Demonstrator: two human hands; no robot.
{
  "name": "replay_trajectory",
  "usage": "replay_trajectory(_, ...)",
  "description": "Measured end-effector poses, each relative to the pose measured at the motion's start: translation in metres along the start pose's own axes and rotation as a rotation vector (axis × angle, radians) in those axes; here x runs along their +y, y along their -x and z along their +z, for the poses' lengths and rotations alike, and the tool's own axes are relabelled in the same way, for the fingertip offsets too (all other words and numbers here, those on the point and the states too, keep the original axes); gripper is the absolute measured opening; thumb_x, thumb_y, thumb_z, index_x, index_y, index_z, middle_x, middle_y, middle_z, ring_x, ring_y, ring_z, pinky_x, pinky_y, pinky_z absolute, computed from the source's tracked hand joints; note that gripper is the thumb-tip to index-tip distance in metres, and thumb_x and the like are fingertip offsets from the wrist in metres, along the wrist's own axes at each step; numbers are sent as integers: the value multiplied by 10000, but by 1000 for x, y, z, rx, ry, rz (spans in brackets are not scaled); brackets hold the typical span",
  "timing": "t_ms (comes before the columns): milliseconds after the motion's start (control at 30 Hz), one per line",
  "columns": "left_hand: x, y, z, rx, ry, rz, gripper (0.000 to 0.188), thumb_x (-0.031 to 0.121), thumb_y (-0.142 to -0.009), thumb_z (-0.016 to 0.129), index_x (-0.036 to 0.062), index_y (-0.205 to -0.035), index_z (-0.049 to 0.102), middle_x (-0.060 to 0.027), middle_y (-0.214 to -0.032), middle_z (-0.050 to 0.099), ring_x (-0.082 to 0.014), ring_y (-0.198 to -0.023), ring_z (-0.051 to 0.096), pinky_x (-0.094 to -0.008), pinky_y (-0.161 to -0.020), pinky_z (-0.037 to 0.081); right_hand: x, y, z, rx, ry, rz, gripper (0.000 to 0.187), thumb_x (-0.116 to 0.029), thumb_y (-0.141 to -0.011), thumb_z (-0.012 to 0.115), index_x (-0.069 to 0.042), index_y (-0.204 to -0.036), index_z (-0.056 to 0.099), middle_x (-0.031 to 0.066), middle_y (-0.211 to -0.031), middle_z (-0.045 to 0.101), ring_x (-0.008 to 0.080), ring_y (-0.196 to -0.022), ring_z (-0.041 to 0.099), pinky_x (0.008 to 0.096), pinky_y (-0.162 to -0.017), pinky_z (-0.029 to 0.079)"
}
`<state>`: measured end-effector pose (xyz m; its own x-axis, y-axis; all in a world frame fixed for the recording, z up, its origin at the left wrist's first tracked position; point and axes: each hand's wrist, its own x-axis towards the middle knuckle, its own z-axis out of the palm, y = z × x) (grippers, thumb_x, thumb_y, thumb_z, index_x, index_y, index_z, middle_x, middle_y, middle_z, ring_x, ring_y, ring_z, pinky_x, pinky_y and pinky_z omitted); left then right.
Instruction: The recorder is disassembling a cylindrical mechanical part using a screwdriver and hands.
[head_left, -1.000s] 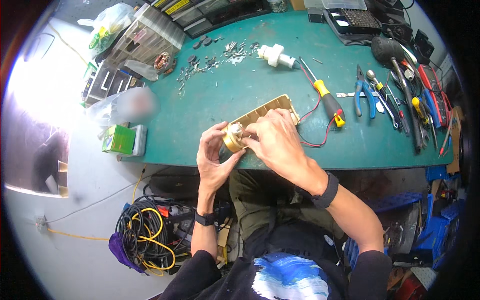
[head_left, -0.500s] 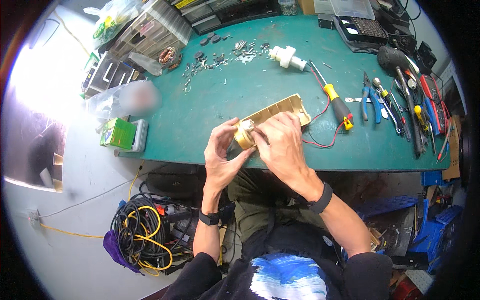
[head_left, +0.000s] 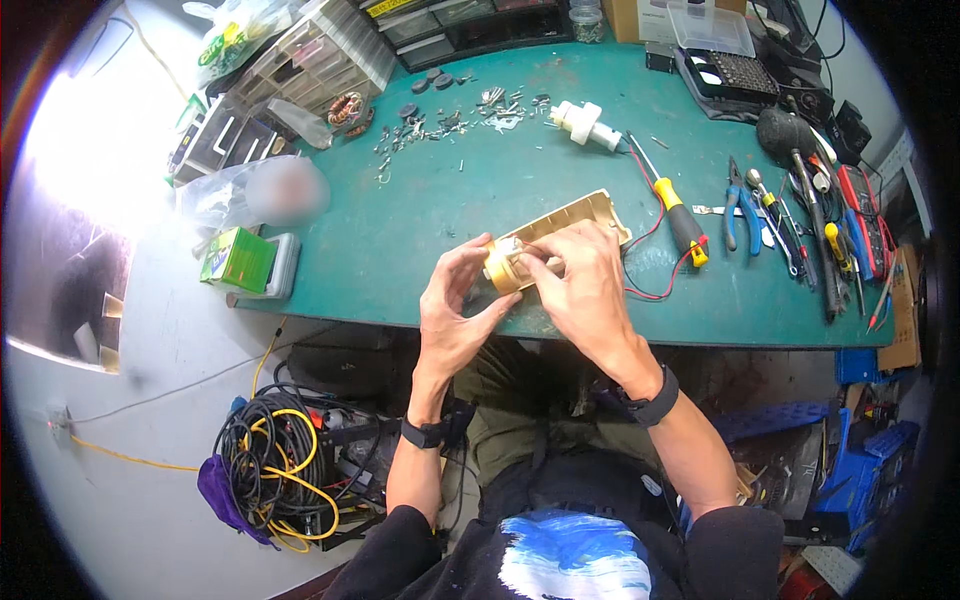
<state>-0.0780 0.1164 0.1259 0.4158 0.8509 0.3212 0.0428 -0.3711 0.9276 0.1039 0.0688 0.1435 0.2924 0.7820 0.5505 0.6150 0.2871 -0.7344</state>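
Note:
My left hand (head_left: 452,305) holds a cream plastic housing (head_left: 575,213) by its round collar end, thumb below and fingers above. The housing is a long open trough with ribs along its inner wall, lying tilted near the table's front edge. My right hand (head_left: 585,290) reaches over it, thumb and forefinger pinched together just beside the collar. Whatever small part sits between those fingertips is too hidden to name. Something white shows inside the collar. Behind my right hand, much of the trough is covered.
Beyond lie a white cylindrical part (head_left: 585,126) with red and black wires and a yellow-black screwdriver (head_left: 683,222). Blue pliers (head_left: 741,208), a mallet (head_left: 785,135) and a red multimeter (head_left: 868,220) fill the right side. Small metal scraps (head_left: 435,128) are scattered at the back. A green box (head_left: 237,262) stands left.
My right thumb and forefinger have drawn back slightly to the right from the collar's opening. My left hand keeps its hold on the collar. The whole view has shifted a little.

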Motion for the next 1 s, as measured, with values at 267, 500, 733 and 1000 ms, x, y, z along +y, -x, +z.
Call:
replay_trajectory(267,-4,-2,-4,-38,-48,59,659,-95,-779,825,14,-1337,492,-208,-1502,481,-269,-1376,524,-396,-1177,448,1,1,4,-43,13,-19,90,-103,-826,755,-37,-887,757,86,-805,692,274,-874,615,424,-886,416)
replay_trajectory(500,-3,-5,2,-12,-45,91,645,-61,-775,845,28,-1336,540,-164,-1450,550,-245,-1354,546,-375,-1180,421,3,2,1,-82,83,-52,102,-120,-834,729,-27,-869,751,96,-827,716,279,-897,617,436,-881,412)
replay_trajectory(733,1,-1,2,-32,-89,160,624,-34,-767,857,32,-1318,572,-122,-1412,576,-223,-1332,553,-349,-1147,444,1,5,-2,-132,103,2,107,-115,-834,738,-15,-869,746,123,-836,705,300,-880,615,428,-854,429)
replay_trajectory(1000,-3,-4,-1,-43,-160,230,632,-26,-762,859,43,-1317,565,-140,-1406,574,-256,-1276,599,-361,-1055,515,0,-2,-6,-78,-3,20,105,-97,-808,775,-15,-863,740,121,-824,680,300,-876,613,422,-839,437)
